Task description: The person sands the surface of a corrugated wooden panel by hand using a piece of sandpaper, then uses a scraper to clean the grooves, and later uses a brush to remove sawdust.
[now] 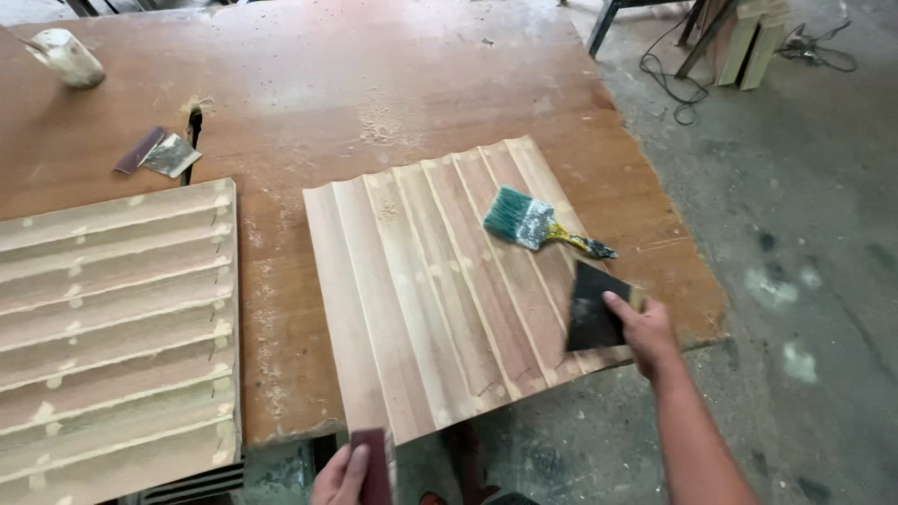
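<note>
Hands at the ribbed pale-wood panel — near table edge.
I see my right hand gripping dark sandpaper on its right edge; left hand pinching a maroon sheet at its front corner — open floor rightward.

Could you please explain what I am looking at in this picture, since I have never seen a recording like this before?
There is no machine here: the single picture comes from a camera worn on a person's head, looking down at their own two bare hands. The right hand presses a dark sheet of sandpaper on the edge of a ribbed wooden panel. The left hand, at the bottom edge, holds a reddish-brown sanding strip. A paintbrush with teal bristles and a yellow handle lies on the panel. The panel rests on a dusty brown workbench. To the left lies a second ribbed panel dotted with pale filler spots, and behind it a few sandpaper scraps. Beyond the bench is a concrete floor.
</note>
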